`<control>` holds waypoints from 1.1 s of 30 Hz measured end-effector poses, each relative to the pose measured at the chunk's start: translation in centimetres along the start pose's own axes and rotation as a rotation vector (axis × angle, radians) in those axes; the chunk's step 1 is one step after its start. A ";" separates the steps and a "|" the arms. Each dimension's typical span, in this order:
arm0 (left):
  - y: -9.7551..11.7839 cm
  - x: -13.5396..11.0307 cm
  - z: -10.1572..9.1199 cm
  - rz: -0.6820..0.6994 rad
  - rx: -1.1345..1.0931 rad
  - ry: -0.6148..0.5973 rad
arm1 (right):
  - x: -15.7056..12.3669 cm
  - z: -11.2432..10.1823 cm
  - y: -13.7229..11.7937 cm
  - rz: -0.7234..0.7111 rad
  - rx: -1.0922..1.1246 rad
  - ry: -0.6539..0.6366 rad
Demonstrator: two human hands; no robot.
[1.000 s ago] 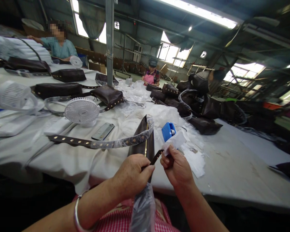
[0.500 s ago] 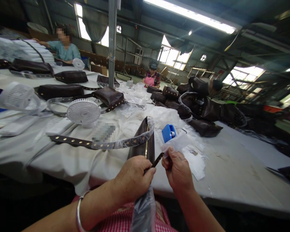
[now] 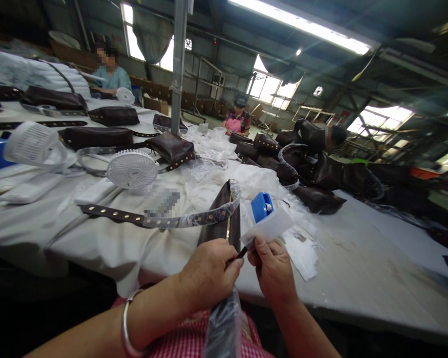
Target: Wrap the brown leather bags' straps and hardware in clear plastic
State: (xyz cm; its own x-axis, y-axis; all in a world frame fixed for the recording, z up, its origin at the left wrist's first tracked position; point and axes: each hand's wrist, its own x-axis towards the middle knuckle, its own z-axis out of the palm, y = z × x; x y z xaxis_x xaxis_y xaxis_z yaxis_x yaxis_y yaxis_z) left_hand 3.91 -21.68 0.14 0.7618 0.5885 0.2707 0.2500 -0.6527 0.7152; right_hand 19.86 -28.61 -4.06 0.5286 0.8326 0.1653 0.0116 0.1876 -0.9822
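Note:
My left hand [image 3: 212, 271] is closed around a narrow dark strap, whose end [image 3: 242, 252] sticks out toward the right. In a pinch, my right hand [image 3: 272, 266] holds a small white translucent sheet [image 3: 269, 227] against that strap end. Under my hands lies a dark brown handbag [image 3: 216, 219] with a brass zipper. Its studded strap [image 3: 186, 220], partly wrapped in clear plastic, curves off to the left. Another plastic-wrapped dark strap [image 3: 224, 323] hangs over my lap. Just behind the white sheet stands a blue tape dispenser-like box [image 3: 262, 206].
White fans [image 3: 132, 170] stand on the cloth-covered table [image 3: 358, 268]. More dark bags [image 3: 171, 149] lie left, and a pile of them [image 3: 313, 159] is at the right. White sheets [image 3: 302, 253] spread beside my right hand. A metal post [image 3: 178, 69] rises behind. Co-workers [image 3: 237, 119] sit farther back.
My right hand has brought the white sheet left and down onto the strap end, covering its tip. My left hand keeps its hold. The view has shifted slightly.

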 end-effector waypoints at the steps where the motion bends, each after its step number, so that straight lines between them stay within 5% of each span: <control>1: -0.1 0.1 -0.2 -0.012 -0.040 -0.024 | -0.1 0.0 0.0 0.003 -0.022 -0.043; 9: -2.0 -0.8 -1.7 -0.233 -0.551 -0.148 | -0.5 0.4 -2.1 0.020 -0.258 -0.222; 12: -3.0 -1.2 -2.5 -0.304 -0.649 -0.095 | 0.1 0.7 -3.5 0.011 -0.283 -0.382; 15: -3.0 -1.0 -4.2 -0.152 -0.407 0.051 | 0.8 0.9 -4.8 -0.020 -0.385 -0.577; 19: -0.8 -0.1 -7.1 0.287 0.114 0.279 | 1.4 1.6 -5.5 -0.128 -0.535 -0.721; 22: 1.4 0.8 -7.9 0.531 0.373 0.059 | 1.5 2.2 -5.5 -0.261 -0.600 -0.697; 25: 2.4 1.7 -7.6 0.524 0.460 -0.280 | 1.3 2.5 -5.3 -0.361 -0.721 -0.649; 33: 0.2 4.5 -6.2 0.508 0.590 -0.577 | 1.3 1.1 -5.1 -0.271 -0.718 -0.716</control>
State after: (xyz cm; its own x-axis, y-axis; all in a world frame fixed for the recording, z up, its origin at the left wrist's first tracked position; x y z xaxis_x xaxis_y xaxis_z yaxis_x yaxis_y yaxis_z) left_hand 3.69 -16.18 5.53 0.9985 -0.0524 -0.0123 -0.0506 -0.9916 0.1195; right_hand 19.55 -27.86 1.22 -0.1903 0.9666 0.1716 0.6793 0.2559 -0.6878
